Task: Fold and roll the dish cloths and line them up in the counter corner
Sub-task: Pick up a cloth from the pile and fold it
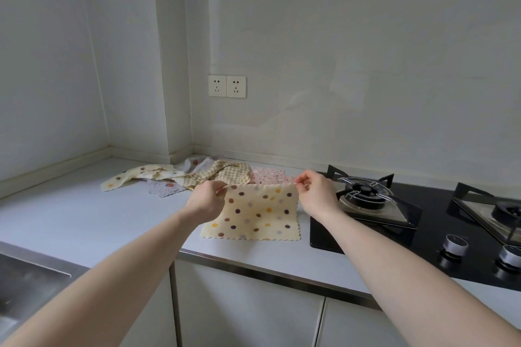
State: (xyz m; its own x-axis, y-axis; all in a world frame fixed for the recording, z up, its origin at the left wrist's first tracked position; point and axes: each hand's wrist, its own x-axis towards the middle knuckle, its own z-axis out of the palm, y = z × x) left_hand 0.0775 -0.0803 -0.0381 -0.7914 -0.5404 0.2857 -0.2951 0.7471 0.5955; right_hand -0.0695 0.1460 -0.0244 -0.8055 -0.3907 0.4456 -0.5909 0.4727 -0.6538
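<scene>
A cream dish cloth with coloured dots (258, 213) lies spread on the grey counter (84, 214), its far edge lifted. My left hand (208, 197) pinches its far left corner and my right hand (314, 190) pinches its far right corner. Behind it a loose pile of cloths lies near the wall: another dotted cream cloth (135, 176), a yellow checked cloth (222, 173), a pink patterned cloth (269, 176) and a grey patterned cloth (165, 187). The counter corner (112, 155) is at the back left.
A black gas hob (423, 236) with two burners and knobs fills the right side, close to the cloth's right edge. A steel sink (25, 284) sits at the lower left. Two wall sockets (227, 86) are above the pile. White cabinet doors (248, 310) are below the counter's front edge.
</scene>
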